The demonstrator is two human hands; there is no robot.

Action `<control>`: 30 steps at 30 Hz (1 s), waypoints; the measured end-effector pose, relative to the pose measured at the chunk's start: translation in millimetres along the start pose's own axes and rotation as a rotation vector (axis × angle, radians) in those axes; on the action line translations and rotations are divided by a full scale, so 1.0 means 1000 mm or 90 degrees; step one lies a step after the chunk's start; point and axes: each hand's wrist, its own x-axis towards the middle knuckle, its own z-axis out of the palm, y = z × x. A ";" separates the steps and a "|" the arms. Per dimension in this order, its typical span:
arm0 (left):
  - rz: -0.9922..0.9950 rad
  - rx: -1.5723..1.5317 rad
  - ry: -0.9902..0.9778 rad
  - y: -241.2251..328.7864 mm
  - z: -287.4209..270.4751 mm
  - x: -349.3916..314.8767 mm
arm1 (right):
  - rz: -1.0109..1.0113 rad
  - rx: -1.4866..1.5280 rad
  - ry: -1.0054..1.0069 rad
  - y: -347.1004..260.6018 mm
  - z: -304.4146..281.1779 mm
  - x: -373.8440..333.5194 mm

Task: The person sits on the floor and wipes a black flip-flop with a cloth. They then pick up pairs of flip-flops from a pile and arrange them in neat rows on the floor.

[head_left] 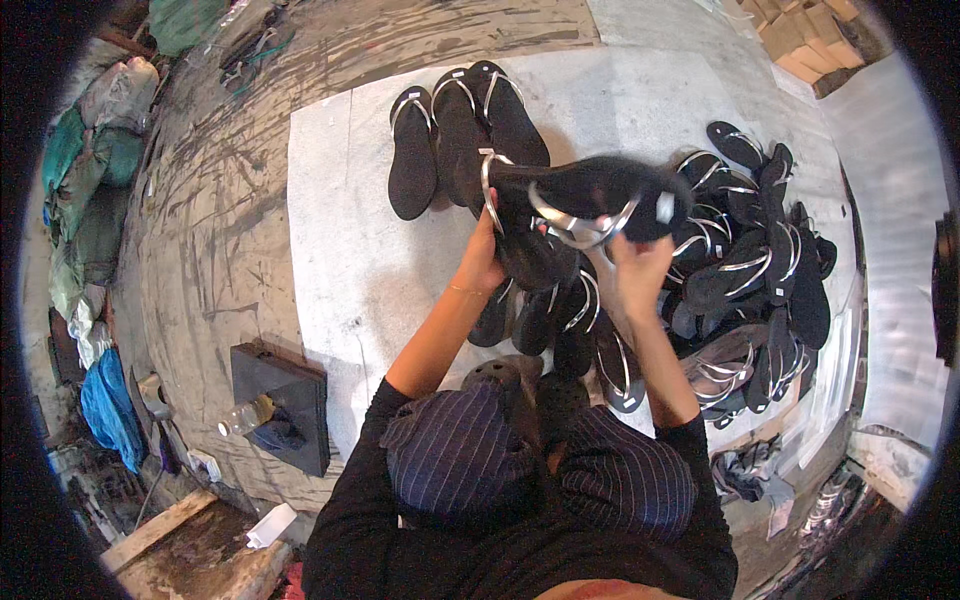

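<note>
Over the white sheet, my right hand (638, 268) grips a black flip-flop (600, 180) with a silver strap, held level with its toe end to the right. My left hand (484, 258) is closed at the silver strap and edge of another black flip-flop (530, 250), partly hidden behind the first. The two flip-flops overlap between my hands. Just beyond them, several black flip-flops (412, 160) lie side by side, toes pointing away. More flip-flops (575, 340) lie beneath my hands, in front of my feet.
A loose heap of black flip-flops (740, 270) with silver straps covers the right of the white sheet (340, 250). At the left stand a dark square block (285, 405) and a clear bottle (245, 415). Sacks (90, 190) line the far left; cardboard (812, 40) lies at the upper right.
</note>
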 end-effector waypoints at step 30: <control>0.147 0.214 0.061 0.077 -0.035 0.043 | 0.049 -0.102 -0.379 0.100 0.099 0.065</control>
